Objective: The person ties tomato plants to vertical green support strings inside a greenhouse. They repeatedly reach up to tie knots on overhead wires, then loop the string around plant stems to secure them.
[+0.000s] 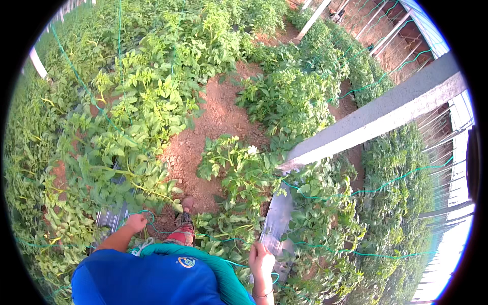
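Note:
My left hand [136, 222] is at the lower left of the head view, its fingers closed around green twine [148, 212] that loops beside it. Lower right of centre, my right hand [262, 259] pinches another part of the twine, which leads to the thick green hank [223, 268] slung across my body. A small loop of twine hangs by the right wrist. Between the hands, twine runs slack over the leafy plants [232, 228], which look like tomato plants. A white cord is tied at the hank near my left arm.
A pale concrete post [366, 114] slants up to the right from the plant row. Silvery plastic mulch film [279, 213] covers the bed at its base. Reddish soil [225, 110] forms a path between rows. More green strings [396, 177] cross the plants, with thin poles at the right.

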The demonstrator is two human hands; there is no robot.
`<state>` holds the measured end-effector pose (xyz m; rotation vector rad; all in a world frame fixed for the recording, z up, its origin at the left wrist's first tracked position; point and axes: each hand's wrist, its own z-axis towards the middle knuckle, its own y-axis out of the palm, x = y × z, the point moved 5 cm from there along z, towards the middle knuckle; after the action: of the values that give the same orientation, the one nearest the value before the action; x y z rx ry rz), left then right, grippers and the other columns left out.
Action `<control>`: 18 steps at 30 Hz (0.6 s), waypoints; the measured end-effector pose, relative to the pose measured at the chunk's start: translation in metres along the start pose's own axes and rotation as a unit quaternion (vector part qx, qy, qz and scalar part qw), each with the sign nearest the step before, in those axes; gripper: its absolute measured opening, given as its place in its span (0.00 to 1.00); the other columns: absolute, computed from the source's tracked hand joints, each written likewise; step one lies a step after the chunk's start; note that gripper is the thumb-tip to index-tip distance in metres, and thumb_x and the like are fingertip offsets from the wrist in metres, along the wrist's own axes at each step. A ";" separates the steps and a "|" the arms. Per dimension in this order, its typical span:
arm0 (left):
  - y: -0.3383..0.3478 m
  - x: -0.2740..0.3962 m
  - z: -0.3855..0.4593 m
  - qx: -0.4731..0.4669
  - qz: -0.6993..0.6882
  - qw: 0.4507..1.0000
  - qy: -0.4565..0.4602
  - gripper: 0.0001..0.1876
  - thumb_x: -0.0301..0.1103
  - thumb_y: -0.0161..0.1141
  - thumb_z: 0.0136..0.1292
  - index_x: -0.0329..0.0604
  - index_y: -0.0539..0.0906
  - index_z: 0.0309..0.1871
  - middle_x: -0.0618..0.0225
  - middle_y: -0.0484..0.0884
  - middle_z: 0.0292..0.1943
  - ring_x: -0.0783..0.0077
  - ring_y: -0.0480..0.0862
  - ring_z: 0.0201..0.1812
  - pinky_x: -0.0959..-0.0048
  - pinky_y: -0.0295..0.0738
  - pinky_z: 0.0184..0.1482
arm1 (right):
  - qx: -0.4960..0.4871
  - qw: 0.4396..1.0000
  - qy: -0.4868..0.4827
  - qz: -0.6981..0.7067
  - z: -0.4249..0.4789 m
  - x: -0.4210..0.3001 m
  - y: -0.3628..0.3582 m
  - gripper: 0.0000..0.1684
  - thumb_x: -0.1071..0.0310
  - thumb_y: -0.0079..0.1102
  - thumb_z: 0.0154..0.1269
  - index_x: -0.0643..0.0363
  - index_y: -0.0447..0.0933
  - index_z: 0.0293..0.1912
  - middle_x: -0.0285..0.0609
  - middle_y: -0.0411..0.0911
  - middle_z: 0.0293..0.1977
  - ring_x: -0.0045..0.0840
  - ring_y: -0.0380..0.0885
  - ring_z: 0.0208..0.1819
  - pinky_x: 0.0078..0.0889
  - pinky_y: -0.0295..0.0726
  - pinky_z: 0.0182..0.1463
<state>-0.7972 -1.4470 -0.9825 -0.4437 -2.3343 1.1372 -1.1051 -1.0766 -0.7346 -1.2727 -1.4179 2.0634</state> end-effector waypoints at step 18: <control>-0.330 0.361 0.277 0.219 -0.228 0.846 0.430 0.16 0.36 0.55 0.62 0.39 0.76 0.51 0.56 0.80 0.43 0.59 0.81 0.41 0.67 0.74 0.43 | -0.093 0.963 -0.250 0.048 0.476 -0.106 0.125 0.03 0.70 0.56 0.58 0.57 0.75 0.33 0.48 0.78 0.24 0.40 0.79 0.25 0.37 0.77 0.28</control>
<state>-1.2739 -1.6433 -0.7582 -0.1482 -1.2501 0.9172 -1.4087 -1.4786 -0.7427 -0.9300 -1.8278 2.4868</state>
